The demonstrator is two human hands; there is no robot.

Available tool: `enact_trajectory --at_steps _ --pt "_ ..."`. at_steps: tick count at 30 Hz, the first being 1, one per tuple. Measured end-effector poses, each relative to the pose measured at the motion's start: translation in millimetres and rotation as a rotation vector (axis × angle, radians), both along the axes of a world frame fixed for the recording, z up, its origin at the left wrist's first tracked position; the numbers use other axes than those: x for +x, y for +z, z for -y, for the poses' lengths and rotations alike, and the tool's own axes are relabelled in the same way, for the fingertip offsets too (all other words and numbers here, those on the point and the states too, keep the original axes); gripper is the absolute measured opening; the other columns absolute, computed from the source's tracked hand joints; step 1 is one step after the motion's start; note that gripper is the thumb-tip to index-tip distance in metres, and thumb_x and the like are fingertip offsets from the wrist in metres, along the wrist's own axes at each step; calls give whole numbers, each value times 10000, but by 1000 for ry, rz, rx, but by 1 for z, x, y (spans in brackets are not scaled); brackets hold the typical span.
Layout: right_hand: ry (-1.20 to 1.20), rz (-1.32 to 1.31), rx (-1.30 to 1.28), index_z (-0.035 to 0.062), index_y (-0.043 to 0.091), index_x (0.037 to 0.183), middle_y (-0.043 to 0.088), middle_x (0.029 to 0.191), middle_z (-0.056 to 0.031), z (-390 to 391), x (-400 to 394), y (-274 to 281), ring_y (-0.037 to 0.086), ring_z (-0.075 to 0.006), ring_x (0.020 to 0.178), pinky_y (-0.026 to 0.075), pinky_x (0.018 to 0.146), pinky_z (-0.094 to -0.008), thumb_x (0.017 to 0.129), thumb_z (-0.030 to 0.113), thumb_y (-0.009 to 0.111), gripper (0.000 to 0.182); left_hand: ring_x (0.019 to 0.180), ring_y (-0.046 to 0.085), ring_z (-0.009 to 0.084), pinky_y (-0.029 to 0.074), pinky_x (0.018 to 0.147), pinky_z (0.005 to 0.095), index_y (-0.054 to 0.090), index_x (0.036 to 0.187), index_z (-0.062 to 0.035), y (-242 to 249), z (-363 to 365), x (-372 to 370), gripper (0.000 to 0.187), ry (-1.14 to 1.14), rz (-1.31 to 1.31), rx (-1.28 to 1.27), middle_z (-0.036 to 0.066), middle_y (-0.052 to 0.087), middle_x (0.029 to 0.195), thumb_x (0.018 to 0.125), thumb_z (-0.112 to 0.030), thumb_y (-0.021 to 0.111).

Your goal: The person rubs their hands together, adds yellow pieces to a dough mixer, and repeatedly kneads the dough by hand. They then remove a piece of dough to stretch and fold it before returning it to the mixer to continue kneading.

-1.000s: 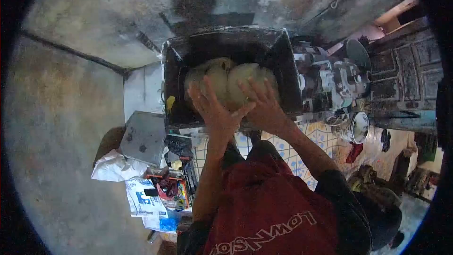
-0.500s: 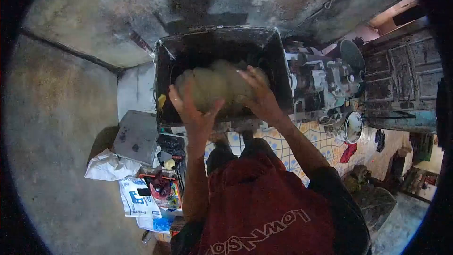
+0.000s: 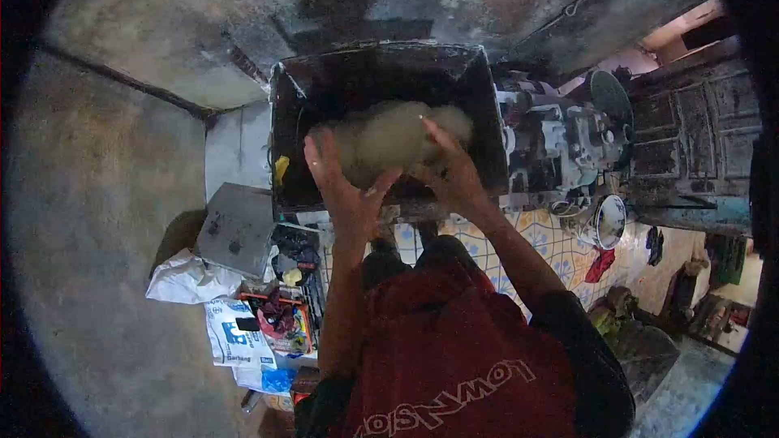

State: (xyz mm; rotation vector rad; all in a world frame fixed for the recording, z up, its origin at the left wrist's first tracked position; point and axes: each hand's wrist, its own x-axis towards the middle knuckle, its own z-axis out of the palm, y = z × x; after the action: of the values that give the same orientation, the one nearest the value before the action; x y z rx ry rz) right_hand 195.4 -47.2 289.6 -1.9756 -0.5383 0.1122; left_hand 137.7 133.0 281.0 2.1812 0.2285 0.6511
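A large pale lump that looks like dough point(image 3: 393, 134), blurred by motion, lies in a deep dark box point(image 3: 288, 174) in front of me. My left hand point(image 3: 347, 186) is over the lump's near left side, with fingers spread and thumb apart. On the near right, my right hand point(image 3: 454, 174) reaches over the lump with its fingers stretched out. Both hands seem to touch its surface, though blur hides the exact contact. Neither hand is closed around it. Some of the right fingers are hidden.
Machinery point(image 3: 560, 138) stands against the box's right side. Beyond it are a white bucket point(image 3: 608, 221) and a red cloth point(image 3: 600, 265) on the tiled floor point(image 3: 519, 247). A grey panel point(image 3: 235, 231), printed sacks point(image 3: 237, 337) and clutter lie at the left.
The pale lump has changed shape, its bulge showing farther right. My left hand appears slightly lower and farther right; my right hand has shifted a little on the lump.
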Motion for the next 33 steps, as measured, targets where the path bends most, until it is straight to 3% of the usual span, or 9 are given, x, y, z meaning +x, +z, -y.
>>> enact_trajectory --at_steps 2,5,10,14,17,20,23,27,33 --pt "62 -356 159 45 429 1330 537 1227 -185 5 -1 -10 545 -273 1115 421 952 -384 880 297 624 551 1351 185 441 274 1049 521 232 1435 -98 10 -5 -2 1082 14 -4 81 304 85 1467 607 -470 822" --pt "208 -495 218 27 508 1257 595 1151 -139 2 -1 -2 582 -216 1052 454 908 -351 919 315 563 447 1351 145 475 224 1060 551 192 1450 -87 24 -7 -1 1114 -24 -5 190 319 41 1469 629 -609 737" --pt "413 -442 134 26 566 1197 605 1143 -123 -16 -8 16 586 -222 1041 462 885 -341 907 280 585 386 1351 96 504 144 1069 581 128 1471 -106 14 -18 2 1185 -102 51 367 330 -7 1470 616 -810 550" --pt "518 -102 64 40 634 1105 661 1001 -105 -29 -7 17 629 -207 913 491 796 -339 870 191 612 281 1356 68 503 139 1065 573 51 1480 -122 12 -18 4 1210 -156 131 219 336 -29 1468 617 -782 582" --pt "498 -199 -15 77 645 1076 635 1025 -108 -25 -6 12 612 -278 967 483 838 -364 862 267 615 288 1351 66 510 138 1065 575 -7 1480 -133 6 -17 3 1272 -101 70 337 348 -32 1461 581 -752 646" --pt "515 74 -181 63 645 1045 632 995 -115 -24 -5 20 617 -293 924 484 817 -385 872 257 596 265 1347 60 523 140 1059 590 -28 1476 -133 -4 -16 -2 1329 -119 58 338 362 -25 1452 538 -723 706" --pt "507 109 -336 54 645 1016 630 1004 -124 -18 2 14 618 -304 908 480 815 -406 879 242 581 241 1359 51 500 141 1069 576 -26 1467 -84 -4 -14 -5 1361 -112 24 312 361 -30 1452 524 -692 745" --pt "304 -118 -244 53 639 1031 635 1006 -129 1 10 10 621 -308 898 481 810 -397 878 237 578 247 1377 32 458 136 1098 525 -34 1434 35 15 -18 -6 1432 25 -184 222 355 -41 1455 490 -658 789" --pt "202 -155 -45 65 634 1093 651 1015 -133 -12 -12 11 627 -286 942 482 830 -375 887 243 582 278 1359 56 487 184 1080 532 25 1405 98 4 -19 -2 1378 43 -100 155 352 -34 1450 527 -656 773"
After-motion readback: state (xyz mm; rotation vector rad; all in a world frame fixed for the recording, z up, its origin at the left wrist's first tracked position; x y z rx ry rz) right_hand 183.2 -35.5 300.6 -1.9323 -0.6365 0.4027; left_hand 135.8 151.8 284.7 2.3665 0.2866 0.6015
